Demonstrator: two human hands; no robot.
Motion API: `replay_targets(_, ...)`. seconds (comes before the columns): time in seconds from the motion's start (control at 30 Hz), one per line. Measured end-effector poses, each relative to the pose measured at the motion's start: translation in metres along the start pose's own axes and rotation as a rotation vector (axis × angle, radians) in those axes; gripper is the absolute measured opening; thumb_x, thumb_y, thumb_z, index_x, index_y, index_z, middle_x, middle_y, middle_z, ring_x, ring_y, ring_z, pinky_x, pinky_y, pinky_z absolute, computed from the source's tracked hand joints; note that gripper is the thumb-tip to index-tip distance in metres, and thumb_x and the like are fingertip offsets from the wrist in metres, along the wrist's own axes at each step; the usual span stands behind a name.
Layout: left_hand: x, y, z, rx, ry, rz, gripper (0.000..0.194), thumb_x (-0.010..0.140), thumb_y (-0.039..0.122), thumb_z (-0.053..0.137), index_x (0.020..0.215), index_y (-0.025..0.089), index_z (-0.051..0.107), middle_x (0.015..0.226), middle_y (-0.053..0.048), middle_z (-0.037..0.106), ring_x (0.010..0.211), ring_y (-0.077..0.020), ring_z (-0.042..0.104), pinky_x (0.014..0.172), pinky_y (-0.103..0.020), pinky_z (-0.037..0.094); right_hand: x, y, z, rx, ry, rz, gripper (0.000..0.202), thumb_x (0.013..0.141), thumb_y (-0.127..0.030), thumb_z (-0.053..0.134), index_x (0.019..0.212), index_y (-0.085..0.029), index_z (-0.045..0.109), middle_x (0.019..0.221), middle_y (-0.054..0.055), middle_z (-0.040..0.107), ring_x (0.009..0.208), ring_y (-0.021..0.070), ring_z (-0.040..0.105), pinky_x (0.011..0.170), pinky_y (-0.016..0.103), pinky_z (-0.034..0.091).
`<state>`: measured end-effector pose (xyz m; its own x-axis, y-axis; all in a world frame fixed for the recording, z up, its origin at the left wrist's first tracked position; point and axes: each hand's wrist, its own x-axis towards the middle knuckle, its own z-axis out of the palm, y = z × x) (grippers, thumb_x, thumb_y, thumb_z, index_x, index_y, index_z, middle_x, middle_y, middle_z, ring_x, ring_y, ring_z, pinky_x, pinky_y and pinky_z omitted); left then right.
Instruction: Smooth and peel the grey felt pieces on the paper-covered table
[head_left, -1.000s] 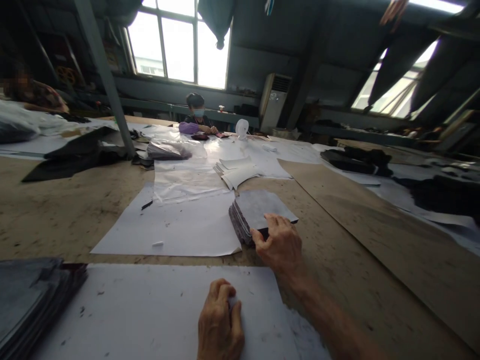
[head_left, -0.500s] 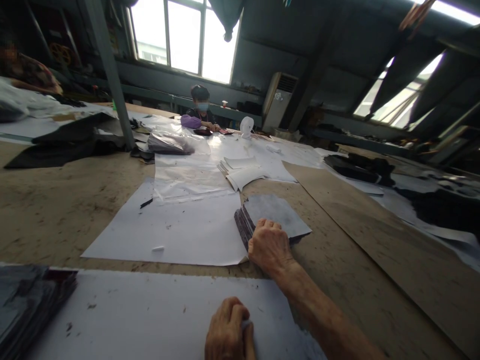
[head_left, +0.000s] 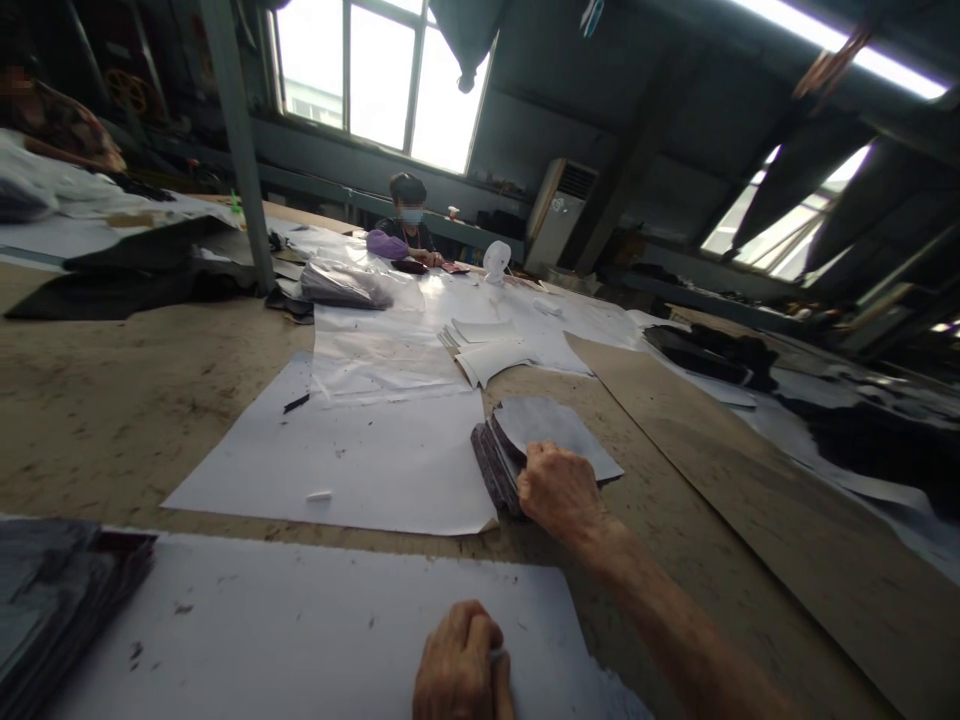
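A stack of grey, sheet-like pieces with dark fuzzy edges (head_left: 496,470) lies right of centre on the brown table. My right hand (head_left: 561,490) pinches the near edge of its top grey piece (head_left: 551,422), which bends up slightly from the pieces below. Low in the view, my left hand (head_left: 459,662) rests over a white sheet (head_left: 300,625), with curled fingers and the thumb drawn in. A small pale bit shows between thumb and finger, too little to name. Another dark grey stack (head_left: 52,600) sits at the left edge.
A second white sheet (head_left: 375,455) lies ahead, bearing dark scraps and a small white stick (head_left: 319,496). Beyond are curved white pieces (head_left: 491,350), plastic-wrapped goods (head_left: 345,284) and a small white fan (head_left: 496,260). A metal post (head_left: 238,150) rises at left. A masked person (head_left: 409,225) sits opposite.
My right hand has shifted slightly right and toward me, and the top piece's near edge now curls up from the stack. My left hand has barely moved. The camera view has tilted slightly.
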<state>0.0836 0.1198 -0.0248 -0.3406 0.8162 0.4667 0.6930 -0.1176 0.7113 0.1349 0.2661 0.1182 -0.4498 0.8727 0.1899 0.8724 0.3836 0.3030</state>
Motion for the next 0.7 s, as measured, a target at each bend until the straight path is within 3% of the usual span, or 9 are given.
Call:
replay_targets(0.27,0.002,0.002,-0.001,-0.001,-0.027,-0.017,0.021,0.063,0.003,0.043,0.071,0.022,0.044,0.075,-0.002,0.055,0.066,-0.0159,0.053,0.063,-0.028,0.041,0.001,0.013,-0.001,0.052,0.037,0.043,0.018,0.078,-0.014,0.042,0.080,-0.012,0.060,0.080,0.010,0.065,0.069,0.0164,0.060,0.060,0.024,0.035)
replay_targets(0.43,0.003,0.003,-0.001,-0.053,-0.011,-0.048,0.015,0.069,0.008,0.043,0.071,0.022,0.048,0.074,-0.002,0.054,0.067,-0.0161,0.054,0.064,-0.028,0.042,0.007,0.038,-0.014,0.135,0.106,0.156,0.018,0.079,-0.019,0.045,0.079,-0.015,0.063,0.074,0.006,0.067,0.069,0.0161,0.060,0.060,0.023,0.036)
replay_targets(0.53,0.003,0.008,-0.003,-0.200,0.074,-0.114,0.010,0.075,0.015,0.044,0.074,0.021,0.052,0.082,-0.004,0.056,0.067,-0.0151,0.055,0.065,-0.028,0.044,-0.002,0.060,-0.029,0.162,0.237,0.313,0.025,0.083,-0.021,0.041,0.092,-0.012,0.062,0.079,0.009,0.067,0.075,0.0200,0.062,0.062,0.025,0.039)
replay_targets(0.6,0.007,0.013,-0.007,-0.375,0.093,-0.171,0.012,0.078,0.025,0.046,0.075,0.019,0.056,0.086,-0.006,0.057,0.064,-0.0138,0.054,0.062,-0.027,0.045,-0.022,0.072,-0.042,0.163,0.346,0.393,0.029,0.084,-0.021,0.039,0.102,-0.010,0.059,0.091,0.012,0.066,0.084,0.0226,0.061,0.068,0.028,0.041)
replay_targets(0.7,0.016,0.018,-0.015,-0.817,-0.078,-0.409,0.029,0.075,0.044,0.053,0.075,0.016,0.062,0.084,-0.009,0.061,0.065,-0.0168,0.058,0.061,-0.028,0.046,-0.072,0.075,-0.057,0.229,0.596,0.319,0.026,0.083,-0.023,0.042,0.101,-0.014,0.058,0.085,0.007,0.067,0.076,0.0204,0.063,0.065,0.027,0.045)
